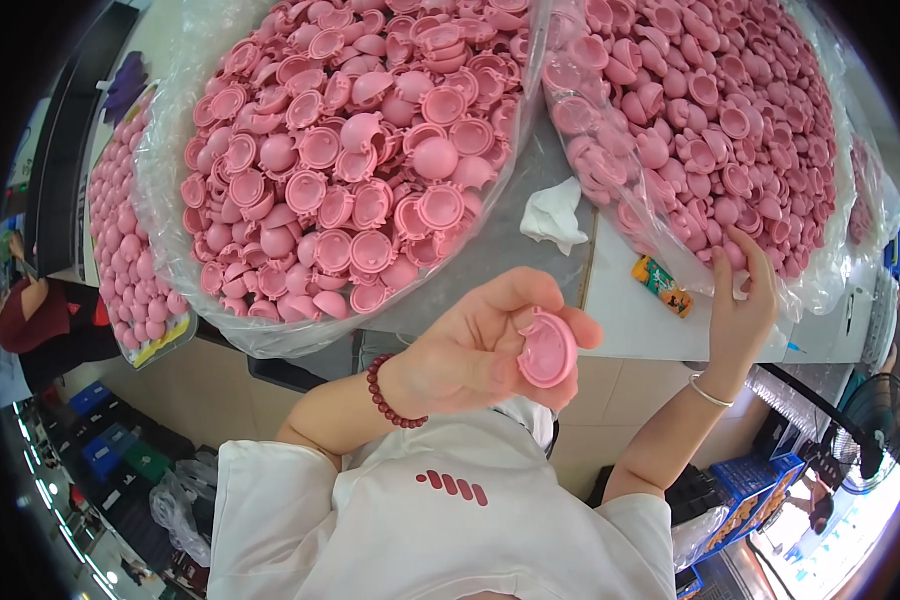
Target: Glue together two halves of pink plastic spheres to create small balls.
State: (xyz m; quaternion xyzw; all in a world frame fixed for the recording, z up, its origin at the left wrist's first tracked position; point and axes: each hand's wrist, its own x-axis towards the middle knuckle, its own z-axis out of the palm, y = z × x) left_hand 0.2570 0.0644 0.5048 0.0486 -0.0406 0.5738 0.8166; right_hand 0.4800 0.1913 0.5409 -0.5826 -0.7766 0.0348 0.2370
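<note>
My left hand (460,350) is closed around a pink plastic half shell (548,350), held up in front of my chest. The shell is round and hollow, with a raised rim. To the right, my right hand (745,290) reaches to the near edge of the right-hand bag, its fingers curled around a pink shell piece (736,258) among the others. A large heap of pink half shells (350,170) fills the clear plastic bag (160,220) on the left. Another heap (700,110) lies in the right-hand bag (660,215).
Between the bags, a crumpled white tissue (555,215) lies on the grey table (510,230). A small green and orange packet (661,286) sits near the table's front edge. At far left is a tray of pink balls (130,260). A fan (870,430) stands at lower right.
</note>
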